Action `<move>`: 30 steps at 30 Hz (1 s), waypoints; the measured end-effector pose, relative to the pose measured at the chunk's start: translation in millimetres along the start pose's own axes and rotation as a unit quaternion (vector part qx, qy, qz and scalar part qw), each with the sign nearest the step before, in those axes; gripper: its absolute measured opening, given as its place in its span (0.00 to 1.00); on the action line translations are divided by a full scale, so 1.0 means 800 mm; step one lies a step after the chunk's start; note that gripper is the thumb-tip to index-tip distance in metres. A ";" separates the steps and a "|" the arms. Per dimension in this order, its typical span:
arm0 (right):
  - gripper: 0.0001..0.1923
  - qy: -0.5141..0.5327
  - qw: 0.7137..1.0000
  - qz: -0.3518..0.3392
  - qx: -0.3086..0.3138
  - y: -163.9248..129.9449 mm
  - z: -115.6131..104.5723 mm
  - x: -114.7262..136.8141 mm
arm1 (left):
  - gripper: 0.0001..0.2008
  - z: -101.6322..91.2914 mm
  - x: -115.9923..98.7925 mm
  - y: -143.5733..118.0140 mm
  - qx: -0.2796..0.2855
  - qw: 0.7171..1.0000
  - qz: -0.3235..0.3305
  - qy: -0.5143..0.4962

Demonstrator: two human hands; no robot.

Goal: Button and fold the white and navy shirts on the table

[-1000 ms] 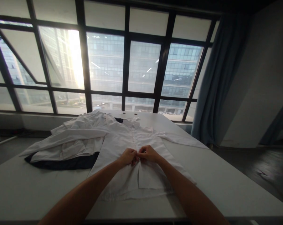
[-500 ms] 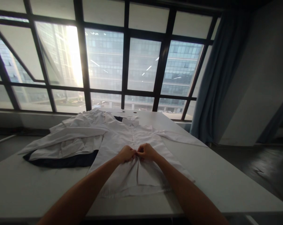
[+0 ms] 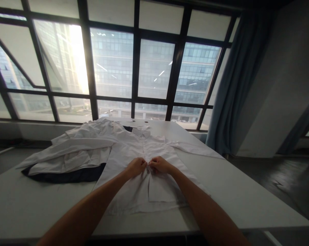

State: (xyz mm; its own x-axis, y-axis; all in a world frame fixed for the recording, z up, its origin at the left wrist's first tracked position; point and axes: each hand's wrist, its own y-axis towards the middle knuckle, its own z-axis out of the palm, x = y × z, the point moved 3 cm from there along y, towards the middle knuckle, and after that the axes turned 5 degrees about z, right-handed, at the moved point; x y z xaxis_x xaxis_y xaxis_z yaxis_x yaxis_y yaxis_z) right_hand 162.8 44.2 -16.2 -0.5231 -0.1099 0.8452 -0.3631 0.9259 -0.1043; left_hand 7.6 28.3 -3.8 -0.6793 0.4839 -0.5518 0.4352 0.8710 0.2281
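Here, shirt [image 3: 134, 153] spread flat on table [image 3: 246, 201], collar away. Left hand [image 3: 136, 167] and right hand [image 3: 159, 165] meet at its front placket, mid-length, both pinching the cloth there. More garments [image 3: 72, 157] piled left.

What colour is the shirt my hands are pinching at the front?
White, plain with no pattern, as the head view shows: the shirt lies flat on the table.

white shirt [image 3: 154, 160] lies flat, front up, on the table, collar toward the window; lower front placket open, fabric pinched at centre.
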 end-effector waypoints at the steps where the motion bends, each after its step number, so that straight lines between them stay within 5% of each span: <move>1: 0.11 0.010 1.000 0.010 0.001 0.000 0.001 0.000 | 0.15 -0.001 -0.001 -0.001 -0.010 1.000 0.002 0.028; 6: 0.14 0.045 0.997 0.061 0.000 -0.001 0.005 -0.005 | 0.15 -0.005 -0.012 -0.009 -0.019 0.991 -0.017 0.130; 10: 0.11 -0.042 0.998 0.018 -0.036 -0.003 -0.005 -0.001 | 0.15 -0.013 -0.016 -0.015 -0.026 0.990 -0.032 0.135; 16: 0.06 -0.194 0.966 -0.105 -0.133 -0.011 -0.031 0.005 | 0.17 -0.015 -0.012 -0.020 0.029 0.987 0.137 0.076; 24: 0.12 -0.215 0.973 -0.082 -0.022 -0.023 -0.034 0.008 | 0.47 -0.015 0.000 -0.031 0.169 0.965 0.189 0.073; 30: 0.22 -0.267 0.943 -0.073 0.184 -0.045 0.004 0.038 | 0.54 -0.011 -0.009 -0.041 0.186 0.964 0.155 0.106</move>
State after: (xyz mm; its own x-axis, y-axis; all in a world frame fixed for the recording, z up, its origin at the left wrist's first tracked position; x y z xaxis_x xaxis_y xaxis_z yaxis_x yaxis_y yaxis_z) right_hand 157.2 6.4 11.7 -0.7254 -0.4834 0.4900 -0.6525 0.7096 -0.2659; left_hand -6.9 -3.3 -0.2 -0.5704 0.7575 -0.3176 0.7922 0.6094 0.0306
